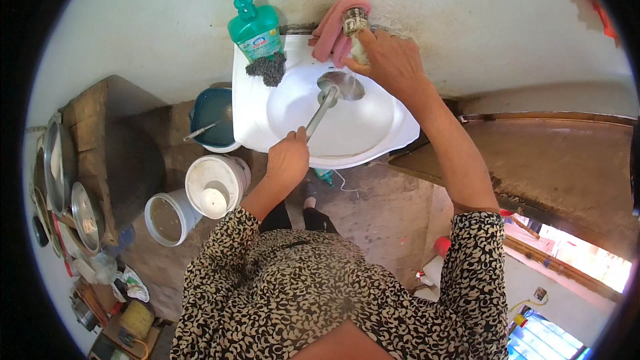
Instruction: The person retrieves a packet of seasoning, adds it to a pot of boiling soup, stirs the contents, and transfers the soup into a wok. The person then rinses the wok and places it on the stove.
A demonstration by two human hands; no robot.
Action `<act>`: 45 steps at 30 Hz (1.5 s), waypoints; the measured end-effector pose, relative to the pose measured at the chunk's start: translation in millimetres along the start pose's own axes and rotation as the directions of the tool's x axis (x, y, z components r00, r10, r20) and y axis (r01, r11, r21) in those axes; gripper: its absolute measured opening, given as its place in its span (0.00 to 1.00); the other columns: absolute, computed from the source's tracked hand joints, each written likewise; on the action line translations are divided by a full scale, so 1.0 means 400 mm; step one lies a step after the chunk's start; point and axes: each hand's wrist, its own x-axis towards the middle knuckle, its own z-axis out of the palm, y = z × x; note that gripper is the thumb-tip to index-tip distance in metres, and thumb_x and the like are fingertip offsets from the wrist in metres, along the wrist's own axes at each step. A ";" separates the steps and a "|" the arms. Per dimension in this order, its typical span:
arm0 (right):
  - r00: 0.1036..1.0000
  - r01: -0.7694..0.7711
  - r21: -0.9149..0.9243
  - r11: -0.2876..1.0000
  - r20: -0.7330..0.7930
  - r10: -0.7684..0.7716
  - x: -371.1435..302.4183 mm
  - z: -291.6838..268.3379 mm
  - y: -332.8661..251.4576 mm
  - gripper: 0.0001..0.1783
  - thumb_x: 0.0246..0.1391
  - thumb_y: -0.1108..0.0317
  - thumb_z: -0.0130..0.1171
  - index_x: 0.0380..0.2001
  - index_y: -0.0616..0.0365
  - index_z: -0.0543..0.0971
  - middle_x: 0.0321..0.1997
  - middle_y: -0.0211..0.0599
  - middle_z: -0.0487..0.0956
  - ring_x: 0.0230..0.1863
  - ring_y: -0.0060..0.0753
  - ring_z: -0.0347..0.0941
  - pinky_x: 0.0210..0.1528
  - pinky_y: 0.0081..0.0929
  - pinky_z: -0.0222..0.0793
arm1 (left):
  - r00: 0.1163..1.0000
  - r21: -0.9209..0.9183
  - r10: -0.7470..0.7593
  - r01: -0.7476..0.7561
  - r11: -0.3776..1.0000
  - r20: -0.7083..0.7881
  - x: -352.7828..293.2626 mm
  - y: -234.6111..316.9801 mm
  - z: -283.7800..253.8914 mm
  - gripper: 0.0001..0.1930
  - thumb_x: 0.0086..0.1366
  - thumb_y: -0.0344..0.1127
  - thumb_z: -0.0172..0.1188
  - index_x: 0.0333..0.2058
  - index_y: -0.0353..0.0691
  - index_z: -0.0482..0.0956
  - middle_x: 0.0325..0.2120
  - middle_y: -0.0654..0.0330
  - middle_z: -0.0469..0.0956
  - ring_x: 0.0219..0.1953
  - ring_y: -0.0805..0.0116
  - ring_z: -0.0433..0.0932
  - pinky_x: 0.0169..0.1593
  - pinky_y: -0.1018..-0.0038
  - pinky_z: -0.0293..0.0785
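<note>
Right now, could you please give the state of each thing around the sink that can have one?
White glossy sink: uncovered.
Long metal ladle: tilted, held in the left hand.
Right hand: at the sink's back edge; grip unclear.
Pink fabric cloth: draped.
Green plastic bottle: standing; cap unclear.
Dark grey scrubbing pad: bunched up.
Dark teal round tub: uncovered, thin tool over its rim.
Translucent round bucket: uncovered.
White plastic bucket: lid unclear.
</note>
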 end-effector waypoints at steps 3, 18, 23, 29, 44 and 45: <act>0.953 -0.274 0.465 0.842 0.010 0.304 -0.043 0.003 -0.006 0.27 0.50 0.54 0.67 0.49 0.58 0.74 0.30 0.38 0.80 0.32 0.34 0.79 0.34 0.29 0.74 | 0.999 0.042 0.032 -0.032 0.999 -0.019 -0.023 -0.022 -0.005 0.21 0.60 0.33 0.59 0.51 0.34 0.70 0.37 0.48 0.77 0.35 0.48 0.80 0.38 0.58 0.78; 0.797 -0.434 0.409 0.803 0.590 0.130 -0.180 0.307 -0.189 0.21 0.64 0.54 0.48 0.53 0.54 0.77 0.61 0.34 0.74 0.62 0.46 0.68 0.63 0.38 0.62 | 0.988 -0.044 0.138 -0.141 0.989 -0.073 -0.242 -0.057 -0.051 0.23 0.58 0.32 0.60 0.54 0.34 0.71 0.34 0.48 0.78 0.33 0.47 0.79 0.36 0.56 0.75; 0.675 -0.607 0.329 0.723 0.694 0.250 -0.310 0.314 -0.185 0.17 0.63 0.60 0.46 0.46 0.59 0.76 0.49 0.47 0.79 0.48 0.51 0.77 0.48 0.45 0.74 | 0.980 -0.165 0.155 -0.174 0.971 -0.121 -0.397 -0.050 -0.038 0.21 0.58 0.31 0.60 0.50 0.31 0.74 0.30 0.48 0.77 0.32 0.48 0.79 0.36 0.58 0.76; 0.791 -0.514 0.533 0.672 -0.009 0.612 -0.543 0.245 -0.486 0.22 0.66 0.58 0.44 0.51 0.66 0.72 0.52 0.55 0.76 0.57 0.53 0.70 0.58 0.40 0.67 | 0.982 -0.728 -0.030 0.161 0.667 0.189 -0.590 -0.062 -0.029 0.17 0.63 0.32 0.59 0.49 0.32 0.76 0.22 0.59 0.73 0.19 0.69 0.73 0.24 0.70 0.72; 0.605 -0.289 0.604 -0.743 0.717 0.347 -0.674 0.198 -0.765 0.14 0.60 0.65 0.55 0.40 0.67 0.77 0.34 0.44 0.81 0.38 0.37 0.80 0.39 0.28 0.80 | 0.805 -0.805 0.075 0.592 -0.039 0.589 -0.916 -0.049 -0.045 0.19 0.70 0.35 0.51 0.53 0.27 0.68 0.22 0.66 0.69 0.17 0.79 0.66 0.16 0.81 0.63; 0.589 -0.428 0.578 -0.695 0.762 0.271 -0.683 0.187 -0.755 0.14 0.59 0.64 0.56 0.38 0.66 0.78 0.32 0.43 0.82 0.36 0.36 0.80 0.37 0.28 0.80 | 0.807 -0.808 0.057 0.589 -0.001 0.588 -0.926 -0.050 -0.048 0.19 0.70 0.35 0.51 0.53 0.26 0.68 0.22 0.65 0.69 0.16 0.79 0.66 0.16 0.81 0.63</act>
